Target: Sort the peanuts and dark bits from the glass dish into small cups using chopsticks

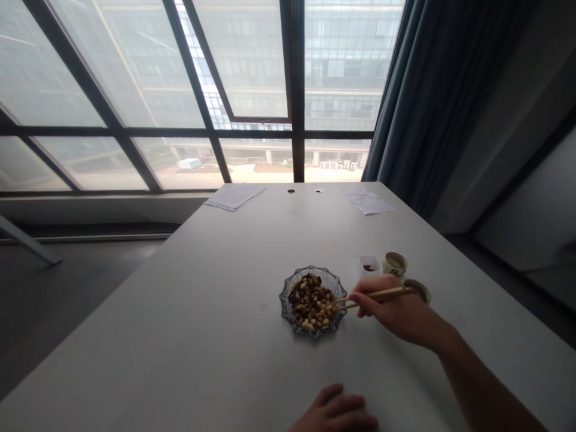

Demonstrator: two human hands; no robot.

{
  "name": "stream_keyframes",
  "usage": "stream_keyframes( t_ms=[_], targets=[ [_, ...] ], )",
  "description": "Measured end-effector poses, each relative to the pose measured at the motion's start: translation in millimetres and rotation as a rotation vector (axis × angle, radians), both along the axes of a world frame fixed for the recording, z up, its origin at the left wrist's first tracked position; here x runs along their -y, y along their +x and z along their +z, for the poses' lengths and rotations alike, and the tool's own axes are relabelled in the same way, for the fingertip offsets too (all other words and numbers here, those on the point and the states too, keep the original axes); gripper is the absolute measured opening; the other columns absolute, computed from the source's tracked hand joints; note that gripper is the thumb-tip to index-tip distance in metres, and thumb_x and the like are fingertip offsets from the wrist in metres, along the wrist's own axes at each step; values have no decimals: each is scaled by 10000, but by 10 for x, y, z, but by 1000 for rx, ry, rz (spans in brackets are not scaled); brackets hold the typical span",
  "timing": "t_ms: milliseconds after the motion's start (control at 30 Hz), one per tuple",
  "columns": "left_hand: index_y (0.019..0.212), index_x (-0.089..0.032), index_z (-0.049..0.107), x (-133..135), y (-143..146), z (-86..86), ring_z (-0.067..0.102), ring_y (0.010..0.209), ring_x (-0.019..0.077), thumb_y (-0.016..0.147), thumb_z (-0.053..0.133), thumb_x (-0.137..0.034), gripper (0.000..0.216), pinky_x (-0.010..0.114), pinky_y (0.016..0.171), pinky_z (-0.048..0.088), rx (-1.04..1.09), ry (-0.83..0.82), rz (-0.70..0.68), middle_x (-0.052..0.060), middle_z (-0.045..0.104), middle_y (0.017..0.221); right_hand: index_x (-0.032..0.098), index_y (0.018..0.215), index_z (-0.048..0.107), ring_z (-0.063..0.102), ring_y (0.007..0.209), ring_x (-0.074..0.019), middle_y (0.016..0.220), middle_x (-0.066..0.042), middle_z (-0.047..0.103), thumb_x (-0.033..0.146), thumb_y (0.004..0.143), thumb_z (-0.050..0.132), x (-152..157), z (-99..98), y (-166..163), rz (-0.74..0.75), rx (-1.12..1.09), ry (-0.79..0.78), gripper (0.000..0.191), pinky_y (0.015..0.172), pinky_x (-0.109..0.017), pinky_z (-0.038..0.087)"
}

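Evidently, from where I sit at the controls, the fingers (365, 298) of the right hand (396, 312) are closed around a pair of thin wooden chopsticks (382, 294). The tips reach into a heap of pale peanuts and dark beans (311, 303) (whether a piece is caught between them I cannot tell; they are too small in my view). That heap fills a scalloped clear glass dish (286, 298), which stands on the plain white table (202, 324) just left of the hand.

I judge the step in hand to be the pick itself: the tips are in among the pieces and nothing is lifted yet. A lift from here would call for an even squeeze and a slow, level rise, since round nuts slip easily.

Just beyond the knuckles stand a small square white cup (369, 264) with something dark in it and a round cream cup (395, 263). A low round dish (422, 290) sits partly behind the chopstick ends. The left hand (335, 413) lies flat on the table at the near edge, fingers loose, holding nothing. Paper sheets (234, 196) lie well apart at the far end.
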State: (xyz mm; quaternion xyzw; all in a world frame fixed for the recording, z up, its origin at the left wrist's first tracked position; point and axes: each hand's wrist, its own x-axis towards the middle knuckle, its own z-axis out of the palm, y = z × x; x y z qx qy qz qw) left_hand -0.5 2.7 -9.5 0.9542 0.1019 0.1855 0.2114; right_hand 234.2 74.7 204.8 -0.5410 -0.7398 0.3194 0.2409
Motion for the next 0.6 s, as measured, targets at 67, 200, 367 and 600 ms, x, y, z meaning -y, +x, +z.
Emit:
stream_keyframes(
  t_ms=[67, 200, 367, 600],
  targets=[
    [1487, -185, 544, 3, 13, 12, 499, 1437, 110, 1156, 533, -317, 357, 250, 1279, 123, -7, 31, 10, -17, 681, 1402, 203, 816, 749, 702, 682, -176, 733, -24, 759, 402, 1029, 582, -26, -42, -35, 35, 22, 2, 336, 643, -270, 487],
    [1495, -202, 546, 11, 32, 34, 531, 1413, 119, 1155, 538, -322, 360, 256, 1274, 175, -21, 48, 16, -17, 696, 1379, 198, 771, 743, 668, 714, -163, 779, -20, 734, 342, 1026, 611, -53, -93, -65, 124, 85, 62, 322, 684, -271, 456],
    [1509, -228, 538, 11, 22, 47, 547, 1400, 129, 1148, 561, -322, 373, 267, 1267, 222, -23, 57, 21, -22, 696, 1375, 195, 814, 753, 655, 742, -151, 838, -20, 722, 310, 1034, 613, -54, -128, -61, 190, 68, 97, 285, 688, -258, 439],
    [1522, -218, 517, 2, 13, 34, 527, 1417, 124, 1154, 542, -325, 384, 256, 1269, 194, -12, 22, 9, -17, 691, 1388, 197, 766, 703, 634, 734, -151, 837, -21, 699, 323, 1036, 610, -51, -93, -45, 243, 109, 97, 313, 692, -259, 445]
  ],
)
